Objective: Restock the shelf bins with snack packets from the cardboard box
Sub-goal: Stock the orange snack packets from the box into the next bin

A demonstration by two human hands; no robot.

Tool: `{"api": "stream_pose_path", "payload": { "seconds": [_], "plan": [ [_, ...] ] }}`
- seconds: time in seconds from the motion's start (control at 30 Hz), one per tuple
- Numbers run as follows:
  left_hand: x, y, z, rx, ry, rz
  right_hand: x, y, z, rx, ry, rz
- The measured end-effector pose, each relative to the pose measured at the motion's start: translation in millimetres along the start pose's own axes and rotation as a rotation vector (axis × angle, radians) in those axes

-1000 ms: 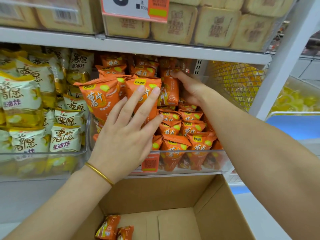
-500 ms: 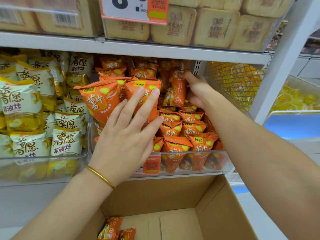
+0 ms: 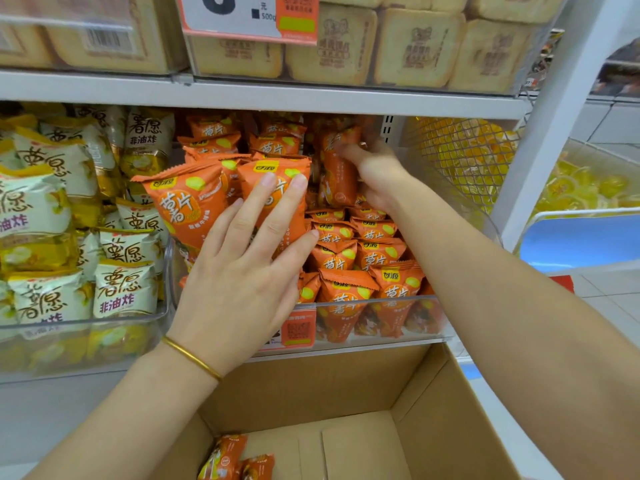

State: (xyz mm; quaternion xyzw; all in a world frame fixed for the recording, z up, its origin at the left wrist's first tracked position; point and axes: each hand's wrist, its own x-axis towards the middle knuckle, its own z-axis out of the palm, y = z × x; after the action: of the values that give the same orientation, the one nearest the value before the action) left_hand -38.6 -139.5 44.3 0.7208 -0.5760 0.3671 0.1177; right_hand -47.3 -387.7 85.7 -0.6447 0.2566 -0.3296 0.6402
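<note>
Two orange foil snack packets (image 3: 228, 457) are all that show in the bottom of the brown cardboard box (image 3: 450, 410) nearest the camera, so the restock looks close to its end. Above the box rim, the left hand (image 3: 242, 271), with a thin gold bangle (image 3: 192, 356) on its wrist, lies flat. Its straight fingers press on the leaning front packets (image 3: 194, 202) of the clear plastic shelf bin (image 3: 381, 304) and hold nothing, just as a second ago. It seems to brace that stack against sliding.

Farther in, the right hand (image 3: 377, 174) is blurred. Its fingers look curled about one upright orange packet (image 3: 337, 174) at the back right of the bin, though the blur hides the exact grip. Half a second ago this hand was sharp and the packet leaned a little. Now the packet stands nearly straight among the rear rows, so I judge it is being wedged into a gap there. To the left, a second bin of yellow-and-white packets (image 3: 121, 289) looks full.
</note>
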Motion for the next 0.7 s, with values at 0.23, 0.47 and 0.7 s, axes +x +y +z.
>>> {"api": "stream_pose_path", "payload": {
  "seconds": [0.23,0.47,0.7],
  "plan": [
    [0,0,0,-0.006,0.005,0.0,-8,2,5,-0.267,0.042,-0.082],
    [0,0,0,-0.009,-0.001,-0.003,-6,0,12,-0.246,0.053,-0.042],
    [0,0,0,-0.014,-0.003,-0.004,-11,6,6,0.193,0.015,-0.034]
  ]
}}
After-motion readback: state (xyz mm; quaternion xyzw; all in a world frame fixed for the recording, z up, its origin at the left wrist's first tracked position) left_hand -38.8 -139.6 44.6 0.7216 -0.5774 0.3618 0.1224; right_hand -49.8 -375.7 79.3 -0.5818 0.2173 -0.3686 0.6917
